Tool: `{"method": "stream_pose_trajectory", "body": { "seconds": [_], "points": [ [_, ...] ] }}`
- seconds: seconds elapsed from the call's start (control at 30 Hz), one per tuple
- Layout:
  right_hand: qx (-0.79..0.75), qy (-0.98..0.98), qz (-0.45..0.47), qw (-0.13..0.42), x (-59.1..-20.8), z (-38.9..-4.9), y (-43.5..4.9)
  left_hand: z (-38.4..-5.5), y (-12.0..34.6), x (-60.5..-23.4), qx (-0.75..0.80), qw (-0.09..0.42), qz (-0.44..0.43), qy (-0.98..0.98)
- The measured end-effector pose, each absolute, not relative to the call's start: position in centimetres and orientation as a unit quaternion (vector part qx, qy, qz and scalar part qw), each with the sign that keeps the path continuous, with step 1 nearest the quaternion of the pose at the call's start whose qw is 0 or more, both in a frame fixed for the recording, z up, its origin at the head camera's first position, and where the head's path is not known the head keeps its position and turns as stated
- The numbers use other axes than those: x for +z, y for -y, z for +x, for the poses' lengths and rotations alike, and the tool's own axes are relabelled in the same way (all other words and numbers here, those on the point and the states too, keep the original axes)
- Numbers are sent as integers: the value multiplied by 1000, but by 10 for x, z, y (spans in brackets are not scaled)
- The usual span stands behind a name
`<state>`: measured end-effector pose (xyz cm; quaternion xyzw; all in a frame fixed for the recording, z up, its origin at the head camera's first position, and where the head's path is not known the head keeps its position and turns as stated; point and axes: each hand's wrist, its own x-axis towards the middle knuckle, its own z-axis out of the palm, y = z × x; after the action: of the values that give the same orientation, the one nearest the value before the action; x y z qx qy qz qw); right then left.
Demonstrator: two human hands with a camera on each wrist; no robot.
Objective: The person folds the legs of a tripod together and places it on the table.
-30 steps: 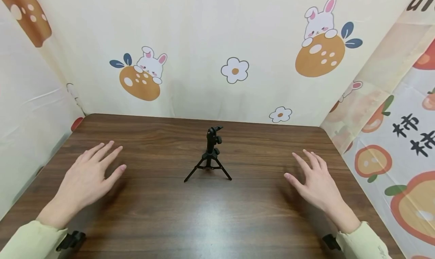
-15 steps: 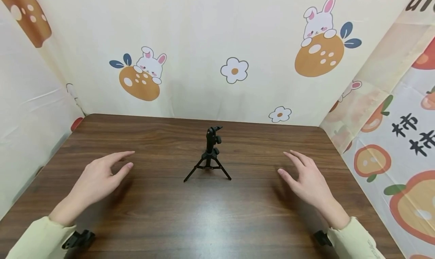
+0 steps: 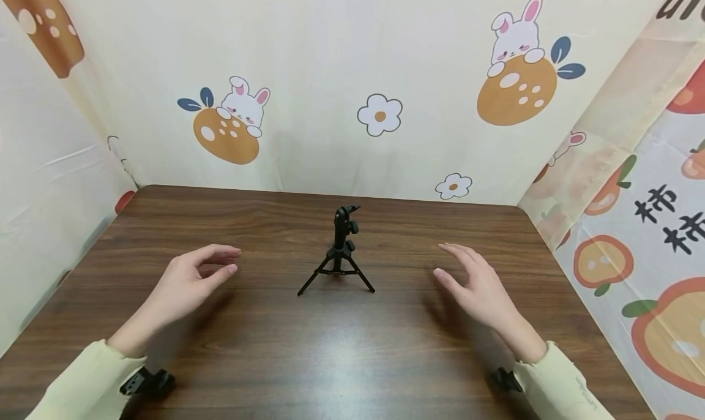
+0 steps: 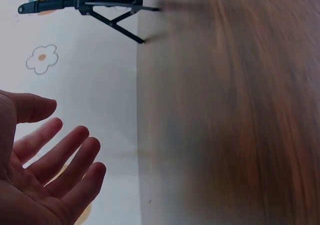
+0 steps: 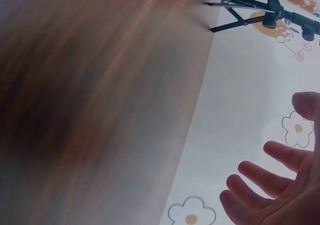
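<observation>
A small black tripod (image 3: pixel 340 242) stands upright on the brown wooden table (image 3: pixel 341 352), its legs spread and its head tilted at the top. To its left, my left hand (image 3: pixel 190 279) hovers over the table with relaxed, slightly bent fingers and holds nothing. My right hand (image 3: pixel 478 285) is over the table to the right of the tripod, fingers loosely extended, also holding nothing. Both wrist views show the palm side of each hand (image 4: pixel 55 170), apart from the tripod (image 4: pixel 100 5). In the right wrist view the hand (image 5: pixel 280 180) sits below the tripod (image 5: pixel 270 10).
Behind the table hangs a pale curtain (image 3: pixel 308 52) printed with rabbits and flowers. Another printed cloth (image 3: pixel 611 310) borders the right side, and a white cloth (image 3: pixel 49 163) the left. A black wrist device (image 3: pixel 147 383) sits at the left cuff, another (image 3: pixel 505 380) at the right.
Both hands have moved inward toward the tripod, the left one further. The left fingers have gone from spread to bent and turned sideways. The tripod has stayed in place.
</observation>
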<state>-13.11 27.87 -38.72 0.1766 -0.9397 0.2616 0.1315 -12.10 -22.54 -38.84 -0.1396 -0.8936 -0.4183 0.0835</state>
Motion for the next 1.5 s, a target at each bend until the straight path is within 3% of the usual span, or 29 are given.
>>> {"method": "stream_pose_trajectory", "body": {
  "seconds": [0.87, 1.5],
  "points": [
    [383, 888, 238, 90, -373, -154, -210, -149, 153, -387, -519, -20, -182, 835],
    [485, 818, 300, 73, -351, -164, -159, -157, 104, -398, -493, -23, -202, 846]
  ]
}}
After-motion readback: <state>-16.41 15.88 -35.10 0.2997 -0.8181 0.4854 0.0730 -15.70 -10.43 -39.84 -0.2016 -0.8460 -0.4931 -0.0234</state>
